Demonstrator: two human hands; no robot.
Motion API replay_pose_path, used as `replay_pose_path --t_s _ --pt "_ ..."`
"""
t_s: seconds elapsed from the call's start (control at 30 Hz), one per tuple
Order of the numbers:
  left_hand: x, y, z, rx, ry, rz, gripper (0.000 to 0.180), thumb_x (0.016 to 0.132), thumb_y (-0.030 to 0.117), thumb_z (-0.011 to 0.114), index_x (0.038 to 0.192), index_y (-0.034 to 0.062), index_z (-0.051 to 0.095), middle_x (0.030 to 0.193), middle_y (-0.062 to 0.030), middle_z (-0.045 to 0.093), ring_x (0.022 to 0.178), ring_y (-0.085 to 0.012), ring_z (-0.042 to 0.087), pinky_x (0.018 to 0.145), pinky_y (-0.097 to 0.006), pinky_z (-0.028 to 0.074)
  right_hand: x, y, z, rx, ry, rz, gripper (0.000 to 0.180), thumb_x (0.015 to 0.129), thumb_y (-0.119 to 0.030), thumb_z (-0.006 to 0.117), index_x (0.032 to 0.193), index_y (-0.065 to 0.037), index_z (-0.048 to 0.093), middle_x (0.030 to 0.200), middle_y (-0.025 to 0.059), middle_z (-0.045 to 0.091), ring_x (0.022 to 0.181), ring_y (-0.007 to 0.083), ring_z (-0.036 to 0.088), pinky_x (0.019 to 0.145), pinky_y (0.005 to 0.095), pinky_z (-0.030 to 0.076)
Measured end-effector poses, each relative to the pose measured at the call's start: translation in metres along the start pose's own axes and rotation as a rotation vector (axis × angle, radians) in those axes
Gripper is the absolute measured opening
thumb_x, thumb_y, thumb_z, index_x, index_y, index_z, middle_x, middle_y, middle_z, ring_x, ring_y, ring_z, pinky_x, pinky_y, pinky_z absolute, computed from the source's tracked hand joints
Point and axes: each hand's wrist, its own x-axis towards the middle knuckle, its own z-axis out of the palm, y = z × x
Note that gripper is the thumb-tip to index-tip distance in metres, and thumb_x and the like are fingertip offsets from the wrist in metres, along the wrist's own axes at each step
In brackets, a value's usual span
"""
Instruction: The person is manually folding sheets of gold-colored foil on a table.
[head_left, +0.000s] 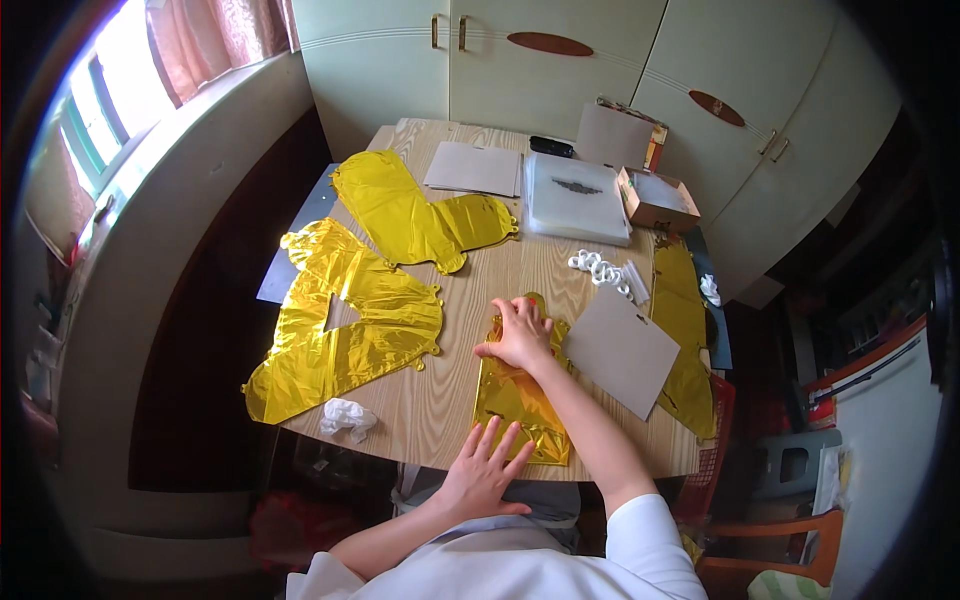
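- Foil packet (pixel 515 393), gold and folded to a narrow rectangle, lay flat on the desk (pixel 450 420), a little right of its middle, its crinkled near end just inside the near edge.
- Right hand (pixel 522 338) bent down over the packet's far end, fingers curled; I couldn't tell whether it pinched the foil or only pressed.
- Left hand (pixel 482 478) was open, fingers spread, tips over the near left corner; whether they bore down wasn't clear to me.
- Slipping looked the likeliest trouble to me: a pull toward the person might have drawn the near end over the desk's edge.
- Uneven pressure, or air caught inside, could have sprung the folds or skewed the creases.
- That right forearm passed close to the grey card (pixel 622 350), so a sideways sweep might have nudged it.
- Lengthwise, the packet ran from the near edge toward the far edge, its far end pointing away from the person.
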Motion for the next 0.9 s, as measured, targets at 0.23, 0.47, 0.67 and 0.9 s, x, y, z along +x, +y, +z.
replay_pose_path --t_s 0.23,0.47,0.67,0.9 --pt "0.0 0.0 -0.003 0.004 -0.009 -0.005 0.101 0.076 0.082 0.05 0.153 0.0183 0.03 0.157 -0.0198 0.027 0.145 -0.0462 0.019 0.118 -0.057 0.014 0.021 0.001 -0.002 -0.008 0.067 0.034 0.085 0.063 -0.057 0.083 0.135 -0.025 0.05 0.132 0.0051 0.048 0.127 0.0264 0.045 0.102 0.0517 0.035" --pt "0.002 0.001 -0.004 0.013 0.023 0.014 0.101 0.076 0.082 0.05 0.152 0.0175 0.033 0.156 -0.0205 0.028 0.144 -0.0467 0.021 0.117 -0.057 0.016 0.021 0.03 0.001 0.107 0.446 -0.199 0.053 0.081 -0.038 0.076 0.125 -0.017 0.056 0.125 0.0058 0.052 0.12 0.0266 0.051 0.098 0.0478 0.04" --pt "-0.001 0.001 0.004 0.005 0.082 0.007 0.099 0.077 0.081 0.05 0.15 0.0147 0.037 0.154 -0.0218 0.031 0.143 -0.0462 0.024 0.117 -0.056 0.018 -0.131 0.052 -0.021 0.093 0.506 -0.616 0.029 0.087 -0.015 0.066 0.115 -0.007 0.062 0.116 0.0083 0.061 0.11 0.0275 0.058 0.096 0.0418 0.044" --pt "0.001 -0.001 0.01 0.005 0.146 0.03 0.101 0.075 0.081 0.054 0.148 0.0128 0.04 0.153 -0.0231 0.033 0.142 -0.0491 0.025 0.116 -0.057 0.02 -0.24 0.064 0.02 -0.127 0.325 -0.56 0.046 0.088 -0.026 0.066 0.126 -0.001 0.06 0.13 0.014 0.06 0.127 0.0274 0.053 0.11 0.0444 0.038"
